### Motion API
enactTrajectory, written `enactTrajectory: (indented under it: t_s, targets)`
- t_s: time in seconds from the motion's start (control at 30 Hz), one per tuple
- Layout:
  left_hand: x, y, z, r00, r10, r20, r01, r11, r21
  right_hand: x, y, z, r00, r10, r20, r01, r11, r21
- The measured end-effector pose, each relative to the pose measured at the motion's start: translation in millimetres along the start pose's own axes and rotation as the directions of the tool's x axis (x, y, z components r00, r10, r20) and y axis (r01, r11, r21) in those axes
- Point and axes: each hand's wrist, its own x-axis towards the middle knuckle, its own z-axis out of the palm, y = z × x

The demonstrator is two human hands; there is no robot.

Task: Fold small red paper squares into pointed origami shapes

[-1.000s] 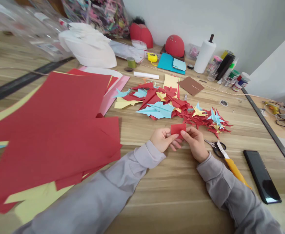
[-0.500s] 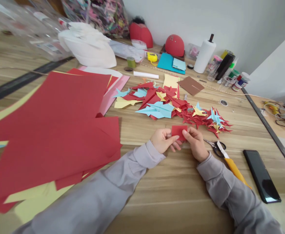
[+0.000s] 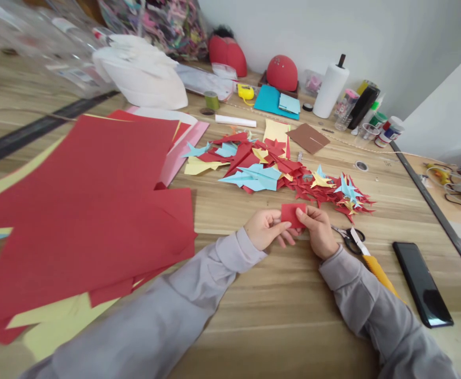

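Where my arms come in nearest, grey sleeves: reaching forward over the wood-grain tabletop; the left, dragging sideways, could pull the big red sheets askew.
Black smartphone: flat at right; a wide elbow might shove it.
Yellow-handled knife: near my right cuff, pale blade pointing away, by the black-handled scissors; a careless reach could nick me.
Small red paper piece: between my hands, beyond the cuffs.
Left hand: pinching its lower left corner; uneven pull could skew or tear it.
Right hand: pinching its right side, thumb on the face; pressing off-line might crease it wrongly.
Folded paper pile: just beyond; knuckles pushed forward could bend its tips.
Yellow tape measure: well beyond, little threat.
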Motion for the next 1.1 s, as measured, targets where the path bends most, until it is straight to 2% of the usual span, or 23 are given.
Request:
enactTrajectory:
  t_s: [0.23, 0.47, 0.77, 0.93, 1.1]
  targets:
    - [0.8, 3.8, -3.9, 0.997, -0.011, 0.076, 0.013, 0.999, -0.030, 1.1, 0.1, 0.8, 0.999, -0.026, -0.042, 0.026, 1.000, 0.014]
    - [0.7, 2.2, -5.8, 1.000, -0.006, -0.019, 0.004, 0.994, -0.112, 5.5, 6.5, -3.2, 0.981, -0.102, -0.164, 0.113, 0.992, 0.060]
    - [4.3, 0.9, -3.1, 0.999, -0.025, -0.049, 0.019, 0.993, -0.114, 4.2, 4.9, -1.6, 0.988, -0.110, -0.109, 0.109, 0.994, -0.016]
    - [3.6, 0.9, -4.6, 1.000, -0.022, -0.002, 0.021, 0.991, -0.135, 5.1, 6.8, -2.6, 0.986, -0.102, -0.132, 0.103, 0.995, -0.001]
    - [3.5, -1.2, -7.7, 1.000, -0.010, -0.015, 0.007, 0.980, -0.197, 6.0, 6.9, -2.9, 0.979, -0.116, -0.168, 0.116, 0.993, -0.007]
